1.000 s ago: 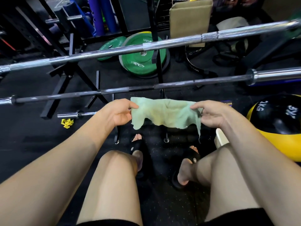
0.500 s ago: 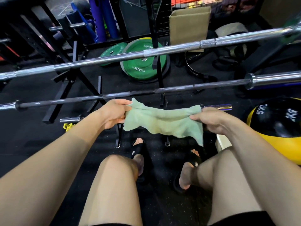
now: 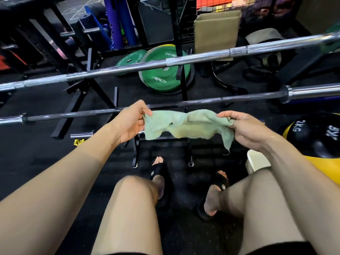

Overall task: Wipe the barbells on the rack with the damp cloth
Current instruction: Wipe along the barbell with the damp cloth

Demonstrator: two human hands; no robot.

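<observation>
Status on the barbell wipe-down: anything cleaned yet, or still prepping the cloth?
Done: nothing visibly wiped; no bar shows wet streaks I can make out. In hand: the green cloth is stretched between the left hand and right hand, each pinching one end, held just in front of the dark barbell without clearly touching it. Left: that bar, the chrome barbell above it, and the short bar lower down.

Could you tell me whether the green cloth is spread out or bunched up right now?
Spread out: the cloth is stretched between the left hand and right hand, each pinching an end.
</observation>
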